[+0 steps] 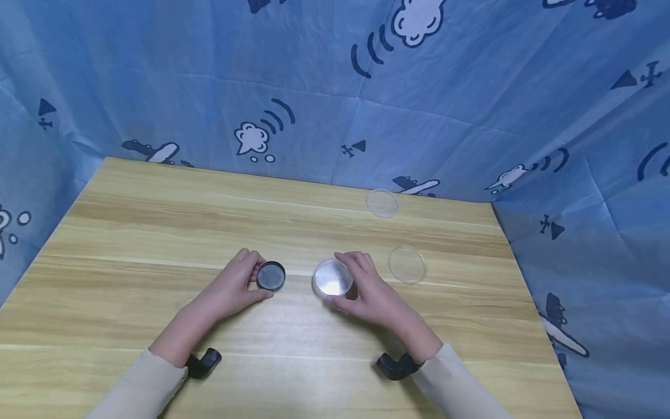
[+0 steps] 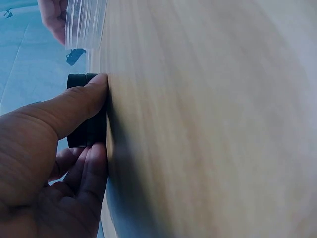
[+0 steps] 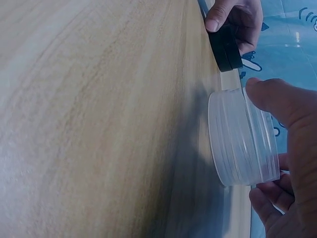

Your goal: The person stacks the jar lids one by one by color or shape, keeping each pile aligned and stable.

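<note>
My left hand [image 1: 234,286] grips a short stack of round black caps [image 1: 271,276] between thumb and fingers. A seam round the side, visible in the left wrist view, suggests two black caps [image 2: 77,130], one on the other. To the right, my right hand [image 1: 370,291] holds a stack of clear round plastic dishes [image 1: 332,278], thumb on the near side and fingers on the far side. Several layered rims show on the clear dishes [image 3: 237,141] in the right wrist view. A small gap separates the two stacks. Both are at the wooden tabletop.
A clear round dish or lid [image 1: 407,265] lies right of my right hand. Another clear disc [image 1: 382,203] lies near the back edge. The wooden table [image 1: 157,244] is bordered by a blue patterned cloth [image 1: 314,87] behind and at the sides.
</note>
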Available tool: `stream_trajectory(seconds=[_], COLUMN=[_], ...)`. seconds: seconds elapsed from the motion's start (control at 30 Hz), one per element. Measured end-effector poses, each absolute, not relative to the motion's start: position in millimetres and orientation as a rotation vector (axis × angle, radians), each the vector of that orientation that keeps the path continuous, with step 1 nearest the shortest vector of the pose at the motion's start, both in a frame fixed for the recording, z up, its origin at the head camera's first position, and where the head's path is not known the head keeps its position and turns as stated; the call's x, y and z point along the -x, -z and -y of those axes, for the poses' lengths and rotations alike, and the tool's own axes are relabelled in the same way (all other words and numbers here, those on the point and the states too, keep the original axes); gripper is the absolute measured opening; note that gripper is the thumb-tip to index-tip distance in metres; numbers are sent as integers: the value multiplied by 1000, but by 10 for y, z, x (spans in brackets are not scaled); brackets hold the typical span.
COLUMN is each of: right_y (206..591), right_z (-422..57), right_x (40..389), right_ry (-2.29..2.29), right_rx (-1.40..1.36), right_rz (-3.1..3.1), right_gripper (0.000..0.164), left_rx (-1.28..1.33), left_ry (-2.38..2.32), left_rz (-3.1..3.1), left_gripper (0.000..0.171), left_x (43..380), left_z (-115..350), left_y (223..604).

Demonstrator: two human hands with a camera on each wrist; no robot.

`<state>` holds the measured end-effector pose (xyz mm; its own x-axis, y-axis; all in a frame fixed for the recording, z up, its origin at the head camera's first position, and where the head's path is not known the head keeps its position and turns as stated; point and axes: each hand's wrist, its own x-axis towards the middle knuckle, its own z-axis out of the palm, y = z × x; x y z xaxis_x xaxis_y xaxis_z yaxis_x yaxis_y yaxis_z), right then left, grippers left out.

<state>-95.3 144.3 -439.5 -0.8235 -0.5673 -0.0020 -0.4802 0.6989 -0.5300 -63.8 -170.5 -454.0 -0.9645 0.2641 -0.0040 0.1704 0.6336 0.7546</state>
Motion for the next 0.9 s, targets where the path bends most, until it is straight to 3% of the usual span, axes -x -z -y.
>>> stream_trajectory(seconds=[0.9], right_y=[4416], right_z=[-1499], right_x=[940], right_ry=[824], right_rx=[845], right_rz=[-2735], right_gripper=[91], left_rx=[-356], left_ry=[-1232], left_rz=[-2748], left_gripper=[43], left_x=[638], left_z=[1702], left_y=[4540])
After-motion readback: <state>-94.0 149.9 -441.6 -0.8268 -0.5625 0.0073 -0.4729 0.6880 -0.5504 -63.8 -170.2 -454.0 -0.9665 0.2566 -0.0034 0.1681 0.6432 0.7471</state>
